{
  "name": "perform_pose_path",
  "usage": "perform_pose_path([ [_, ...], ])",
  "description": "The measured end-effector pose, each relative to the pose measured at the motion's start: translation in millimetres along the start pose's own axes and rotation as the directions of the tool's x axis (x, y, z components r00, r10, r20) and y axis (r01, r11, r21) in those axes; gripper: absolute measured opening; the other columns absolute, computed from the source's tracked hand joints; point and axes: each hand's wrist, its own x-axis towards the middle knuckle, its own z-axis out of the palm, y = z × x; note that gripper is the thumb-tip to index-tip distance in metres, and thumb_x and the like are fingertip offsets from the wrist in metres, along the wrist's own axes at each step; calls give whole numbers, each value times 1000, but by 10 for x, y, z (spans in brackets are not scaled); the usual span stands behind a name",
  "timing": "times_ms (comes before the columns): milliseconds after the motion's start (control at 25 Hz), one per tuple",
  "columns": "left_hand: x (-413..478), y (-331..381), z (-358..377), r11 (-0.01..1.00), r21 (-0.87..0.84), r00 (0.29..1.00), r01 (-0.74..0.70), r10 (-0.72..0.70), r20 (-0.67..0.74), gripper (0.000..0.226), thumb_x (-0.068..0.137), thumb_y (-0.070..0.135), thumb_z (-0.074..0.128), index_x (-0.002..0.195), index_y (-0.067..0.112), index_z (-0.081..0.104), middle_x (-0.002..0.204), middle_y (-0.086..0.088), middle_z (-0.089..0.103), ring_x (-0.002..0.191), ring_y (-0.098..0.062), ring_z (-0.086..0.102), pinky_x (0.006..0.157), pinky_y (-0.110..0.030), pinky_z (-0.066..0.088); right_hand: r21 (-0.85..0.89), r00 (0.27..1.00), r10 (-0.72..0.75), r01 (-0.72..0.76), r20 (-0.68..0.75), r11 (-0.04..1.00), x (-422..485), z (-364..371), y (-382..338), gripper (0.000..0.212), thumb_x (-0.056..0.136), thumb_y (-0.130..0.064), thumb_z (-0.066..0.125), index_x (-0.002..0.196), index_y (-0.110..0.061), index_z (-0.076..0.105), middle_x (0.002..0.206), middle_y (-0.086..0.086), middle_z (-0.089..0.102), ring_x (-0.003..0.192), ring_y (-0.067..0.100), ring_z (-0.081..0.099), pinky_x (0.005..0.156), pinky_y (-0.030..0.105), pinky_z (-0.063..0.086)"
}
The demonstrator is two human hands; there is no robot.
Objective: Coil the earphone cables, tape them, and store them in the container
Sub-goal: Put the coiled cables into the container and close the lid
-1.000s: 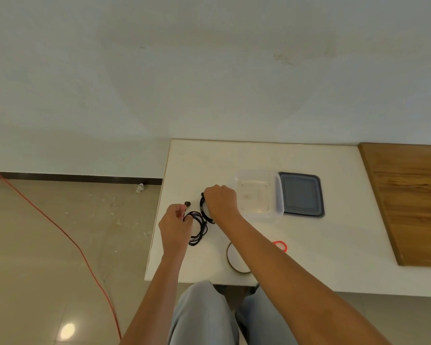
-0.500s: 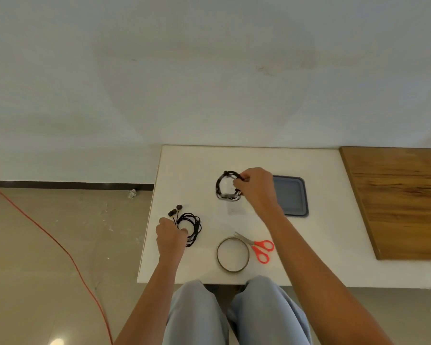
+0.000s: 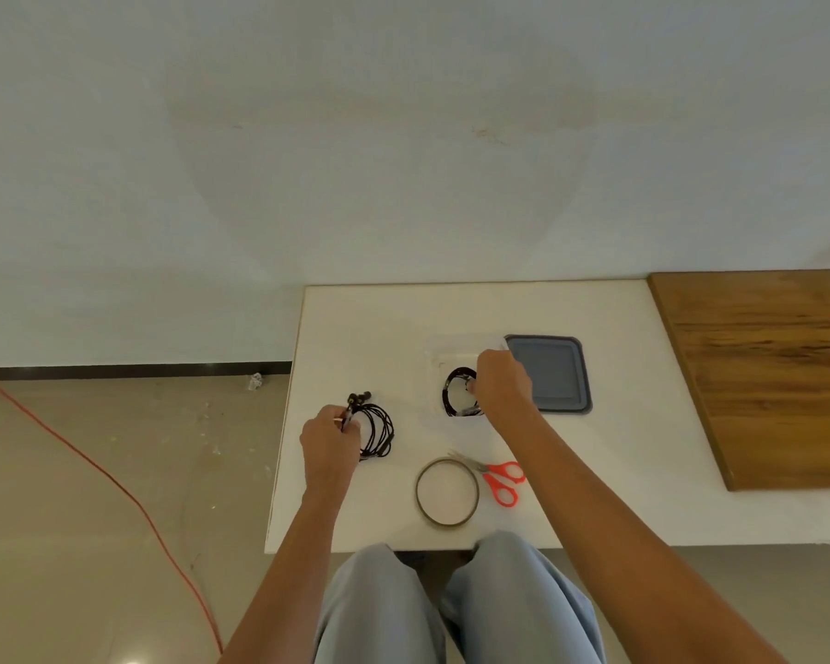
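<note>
- You sit at a white table (image 3: pixel 619 472) pushed against a pale wall, with a tiled floor to its left.
- The coiled earphone cable (image 3: pixel 453 395), a black ring with a pale band across it, sits within the outline of the clear container (image 3: pixel 432 376) at the middle of the table. Whether it rests on the bottom cannot be told.
- Your right hand (image 3: pixel 501 388) reaches over the container's right side, its fingertips pinching the right edge of that coil.
- A second earphone cable (image 3: pixel 380 431), loosely looped and black, lies on the table near the left edge, its earbuds pointing to the far side.
- Your left hand (image 3: pixel 329 440) is curled around this cable just below the earbuds and grips it.
- The dark grey lid (image 3: pixel 552 373) lies flat just to the right of the container, touching or nearly touching it.
- Nearer to you, a roll of tape (image 3: pixel 446 491) lies flat, with red-handled scissors (image 3: pixel 501 481) just beside it on the right, their blades touching the roll's far rim.
- A wooden tabletop (image 3: pixel 763 376) adjoins the white table on the right.
- A red cord (image 3: pixel 116 481) runs across the floor on the left.
</note>
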Motion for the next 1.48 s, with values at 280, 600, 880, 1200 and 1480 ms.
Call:
perform_pose_path([
  [280, -54, 758, -187, 915, -355, 945, -193, 270, 182, 16, 89, 8, 61, 100, 16, 70, 85, 3, 70, 63, -12, 70, 59, -13, 54, 800, 825, -564, 321, 26, 506, -252, -464, -106, 33, 100, -30, 46, 132, -28, 55, 137, -11, 54, 124, 0, 49, 102, 18, 40],
  [600, 14, 1169, 357, 912, -397, 934, -107, 229, 274, 16, 81, 6, 71, 97, 5, 70, 78, -5, 73, 65, -12, 67, 65, -19, 53, 631, 962, -242, 266, -126, 729, -9, -401, 296, 16, 93, -11, 58, 97, -7, 72, 80, 11, 73, 75, 21, 68, 77, 29, 56],
  [880, 150, 1001, 756, 858, 142, 852, -493, 443, 279, 18, 88, 10, 57, 100, 10, 70, 95, -6, 72, 91, -23, 65, 72, -31, 51, -5, 963, -248, 249, -103, 969, 117, 15, 245, 20, 93, -10, 46, 99, -8, 65, 89, 13, 67, 74, 28, 62, 58, 32, 47],
  [1200, 151, 892, 677, 748, 359, 829, -559, 518, 211, 28, 94, 16, 53, 120, 17, 65, 120, -2, 66, 115, -26, 48, 90, -32, 40, 159, 895, -202, 284, -397, 945, -28, 3, 305, 19, 93, -19, 50, 93, -12, 68, 91, 4, 69, 82, 23, 63, 63, 32, 50],
  [1480, -70, 573, 523, 985, -91, 967, -148, 163, 195, 38, 91, 17, 59, 128, 11, 51, 114, -15, 61, 103, -25, 58, 87, -37, 50, 245, 873, 471, -433, -127, 868, -2, 10, 1060, 50, 93, -31, 59, 127, 2, 43, 126, 20, 49, 115, 36, 47, 94, 43, 42],
])
